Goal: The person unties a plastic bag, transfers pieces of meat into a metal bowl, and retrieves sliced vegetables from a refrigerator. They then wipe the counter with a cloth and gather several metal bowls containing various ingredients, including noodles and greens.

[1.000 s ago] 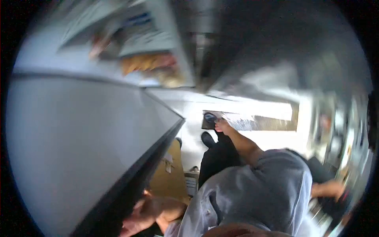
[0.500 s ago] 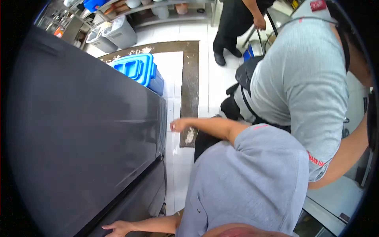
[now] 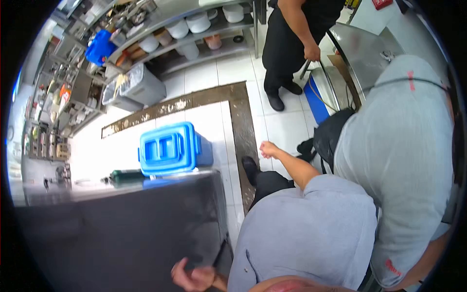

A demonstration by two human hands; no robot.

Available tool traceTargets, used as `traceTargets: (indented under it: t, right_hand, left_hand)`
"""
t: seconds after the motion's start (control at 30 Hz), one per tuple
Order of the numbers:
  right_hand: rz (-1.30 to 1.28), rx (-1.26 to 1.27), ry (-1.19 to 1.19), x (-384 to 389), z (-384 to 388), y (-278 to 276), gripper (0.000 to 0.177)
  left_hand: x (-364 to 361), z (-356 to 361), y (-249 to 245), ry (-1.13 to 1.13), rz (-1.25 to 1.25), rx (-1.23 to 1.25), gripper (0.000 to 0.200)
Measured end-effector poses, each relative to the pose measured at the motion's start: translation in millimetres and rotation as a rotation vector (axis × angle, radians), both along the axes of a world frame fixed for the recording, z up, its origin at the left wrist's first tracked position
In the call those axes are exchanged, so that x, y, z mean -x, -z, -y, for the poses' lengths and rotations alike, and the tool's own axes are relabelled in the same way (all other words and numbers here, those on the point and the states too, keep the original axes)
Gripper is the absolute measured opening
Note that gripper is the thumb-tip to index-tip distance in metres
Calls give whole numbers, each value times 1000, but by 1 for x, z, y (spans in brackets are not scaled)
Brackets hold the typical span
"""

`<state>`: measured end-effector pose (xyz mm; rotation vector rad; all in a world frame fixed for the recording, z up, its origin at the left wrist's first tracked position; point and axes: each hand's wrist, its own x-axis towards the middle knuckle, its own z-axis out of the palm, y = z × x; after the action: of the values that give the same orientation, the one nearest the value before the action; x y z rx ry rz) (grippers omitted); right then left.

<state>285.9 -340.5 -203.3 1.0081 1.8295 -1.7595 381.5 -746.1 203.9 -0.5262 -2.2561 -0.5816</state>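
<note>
My left hand (image 3: 193, 276) is at the bottom, blurred, thumb and fingers apart. It overlaps the lower part of a large dark grey panelled unit (image 3: 121, 228), and nothing shows in it. My right hand (image 3: 268, 149) hangs over the floor, its arm bent and fingers curled in with nothing visible inside. Below that hand, one of my black shoes (image 3: 250, 170) stands on a brown floor strip. Past the far edge of the grey unit is a blue bin with a lid (image 3: 168, 148), and beside it lies a dark green object (image 3: 125, 175).
Close on my right stands a person in a grey shirt (image 3: 399, 151). Farther ahead, another person in black clothing (image 3: 287, 53) holds a thin handle near an open metal panel (image 3: 365, 46). Grey bins (image 3: 141, 87) stand by steel shelves (image 3: 214, 53) with white pots.
My left hand has come away from the grey unit's lower edge. My right hand has swung away from the unit's side. The view has shifted, showing more of the blue bin and shelves.
</note>
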Motion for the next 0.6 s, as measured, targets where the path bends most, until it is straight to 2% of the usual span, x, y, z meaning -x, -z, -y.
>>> traceTargets:
  t: [0.07, 0.13, 0.2, 0.23, 0.3, 0.4, 0.43, 0.47, 0.53, 0.57, 0.6]
  right_hand:
    - [84, 37, -34, 20, -13, 7, 13]
    - [-26, -155, -76, 43, -21, 5, 20]
    - [-157, -270, -251, 71, -45, -9, 22]
    - [-147, -270, -214, 81, -56, -14, 22]
    - [-349, -591, -387, 101, -86, -16, 24]
    - [-197, -544, -157, 107, -126, -56, 25]
    - [-285, -631, -74, 108, -139, -29, 23]
    - [-280, -626, -54, 113, -149, -32, 23]
    - [-122, -306, 199, 102, -178, -41, 21]
    - [-162, -402, 236, 92, -188, -48, 18]
    - [-79, -296, 357, 87, -201, -37, 15]
  left_hand:
    - [75, -52, 39, 225, 31, -246, 32]
    - [132, -92, 50, 218, 256, -314, 28]
    - [190, -112, 62, 287, 283, -258, 27]
    - [217, -119, 68, 322, 306, -194, 26]
    - [270, -140, 79, 348, 341, -221, 25]
    - [342, -183, 89, 375, 463, -263, 24]
    - [364, -202, 91, 398, 471, -186, 23]
    - [387, -219, 93, 427, 472, -105, 23]
    - [422, -265, 93, 478, 538, -55, 23]
    - [437, -290, 99, 534, 543, -86, 23]
    - [456, -312, 108, 593, 558, -107, 24]
